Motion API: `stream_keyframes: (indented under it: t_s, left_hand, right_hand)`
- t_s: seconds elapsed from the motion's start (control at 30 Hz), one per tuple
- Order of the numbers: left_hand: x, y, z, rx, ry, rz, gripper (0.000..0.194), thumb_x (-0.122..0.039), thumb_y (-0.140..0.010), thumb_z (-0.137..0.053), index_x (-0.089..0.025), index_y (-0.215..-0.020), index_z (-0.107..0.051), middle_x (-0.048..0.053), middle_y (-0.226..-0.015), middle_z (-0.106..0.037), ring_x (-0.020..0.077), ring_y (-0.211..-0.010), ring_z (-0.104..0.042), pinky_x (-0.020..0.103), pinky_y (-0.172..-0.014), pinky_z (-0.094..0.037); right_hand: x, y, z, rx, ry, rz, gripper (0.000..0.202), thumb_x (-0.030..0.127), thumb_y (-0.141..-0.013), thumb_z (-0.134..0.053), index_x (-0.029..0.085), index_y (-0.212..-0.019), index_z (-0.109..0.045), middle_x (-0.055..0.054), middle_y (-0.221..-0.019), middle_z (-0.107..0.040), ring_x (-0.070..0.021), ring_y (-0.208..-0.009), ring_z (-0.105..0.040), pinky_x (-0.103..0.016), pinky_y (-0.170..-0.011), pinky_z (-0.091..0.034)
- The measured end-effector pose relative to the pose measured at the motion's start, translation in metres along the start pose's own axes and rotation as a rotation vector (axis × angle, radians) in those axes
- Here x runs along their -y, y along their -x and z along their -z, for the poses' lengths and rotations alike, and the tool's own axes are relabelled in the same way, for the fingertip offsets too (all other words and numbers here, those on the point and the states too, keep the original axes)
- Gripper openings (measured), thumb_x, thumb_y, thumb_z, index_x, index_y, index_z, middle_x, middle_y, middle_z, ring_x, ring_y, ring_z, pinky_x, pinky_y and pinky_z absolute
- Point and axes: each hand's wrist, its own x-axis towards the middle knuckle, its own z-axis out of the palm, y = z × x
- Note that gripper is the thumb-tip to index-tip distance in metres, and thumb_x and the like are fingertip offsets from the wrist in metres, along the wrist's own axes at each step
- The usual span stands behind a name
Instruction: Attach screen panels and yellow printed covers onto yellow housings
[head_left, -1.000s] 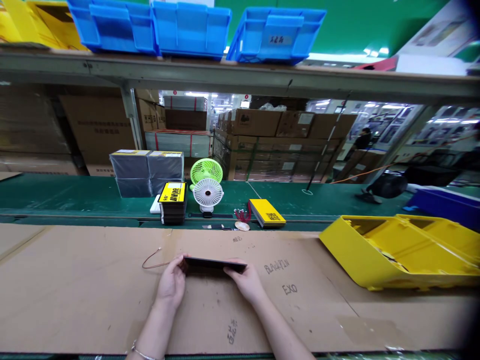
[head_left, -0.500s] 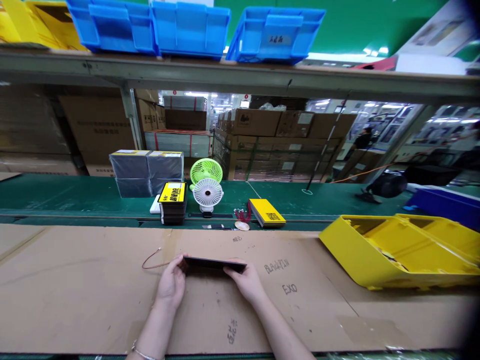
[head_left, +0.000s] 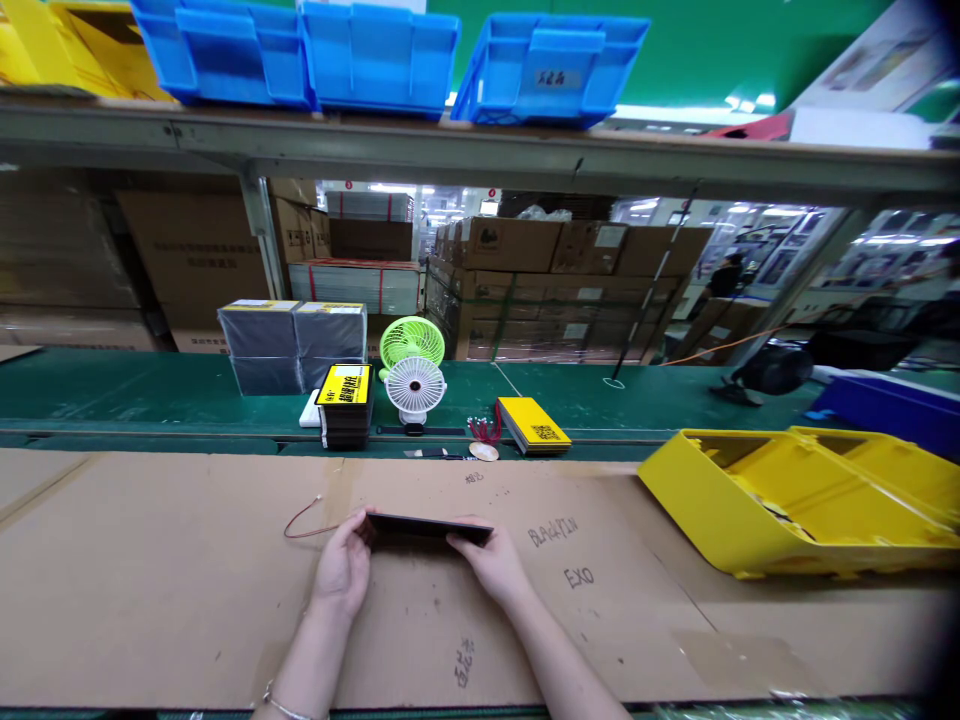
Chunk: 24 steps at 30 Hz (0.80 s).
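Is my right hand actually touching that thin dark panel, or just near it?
Touching: the head view shows the right hand gripping the dark panel at its right end, thumb pressed over the near side.

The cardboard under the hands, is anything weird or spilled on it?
I see no clear spill. The scribbled writing looks odd: "EXO", right of the black panel held in the left hand and right hand, sits straight on the cardboard, where I'd expect a plain surface.
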Motion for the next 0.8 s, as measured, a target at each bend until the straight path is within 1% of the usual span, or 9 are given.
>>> stream_keyframes:
  t_s: [0.27,0.47,0.57,0.8]
  left_hand:
    - [-0.0002,0.0006,-0.0012,-0.003,0.0,-0.002,0.013,-0.009,-0.074,-0.055,-0.01,-0.077,-0.068,0.007,-0.078,-0.069,0.0132,-0.076,-0.064,0.022,-0.071,-0.05]
    - [-0.0004,0.0014,-0.0019,-0.007,-0.001,-0.004,0.012,-0.009,-0.074,-0.056,-0.01,-0.078,-0.068,0.006,-0.078,-0.069,0.013,-0.077,-0.064,0.023,-0.072,-0.05]
    - [-0.0007,0.002,-0.0024,-0.008,-0.005,-0.001,0.011,-0.01,-0.073,-0.057,-0.01,-0.077,-0.068,0.007,-0.078,-0.069,0.0141,-0.076,-0.064,0.024,-0.071,-0.05]
    - [-0.0008,0.0026,-0.0034,-0.002,-0.009,-0.006,0.012,-0.009,-0.073,-0.056,-0.01,-0.077,-0.067,0.007,-0.078,-0.069,0.0139,-0.077,-0.064,0.023,-0.072,-0.05]
  right_hand:
    - [-0.0018,-0.0011,0.0001,-0.006,0.005,-0.004,0.022,0.034,-0.065,-0.069,0.017,-0.079,-0.07,-0.007,-0.085,-0.07,-0.0269,-0.086,-0.063,-0.038,-0.083,-0.047]
    - [0.0015,0.0005,0.001,0.01,0.007,-0.002,0.021,0.033,-0.066,-0.069,0.017,-0.08,-0.071,-0.007,-0.085,-0.07,-0.0259,-0.084,-0.063,-0.037,-0.082,-0.047]
    - [0.0037,0.0009,0.0009,0.005,0.011,-0.008,0.023,0.034,-0.065,-0.069,0.017,-0.08,-0.071,-0.007,-0.085,-0.071,-0.0263,-0.085,-0.063,-0.037,-0.082,-0.047]
    - [0.0052,0.0005,-0.0002,-0.001,0.002,-0.005,0.024,0.036,-0.064,-0.07,0.017,-0.078,-0.071,-0.007,-0.084,-0.071,-0.0264,-0.084,-0.064,-0.037,-0.081,-0.048]
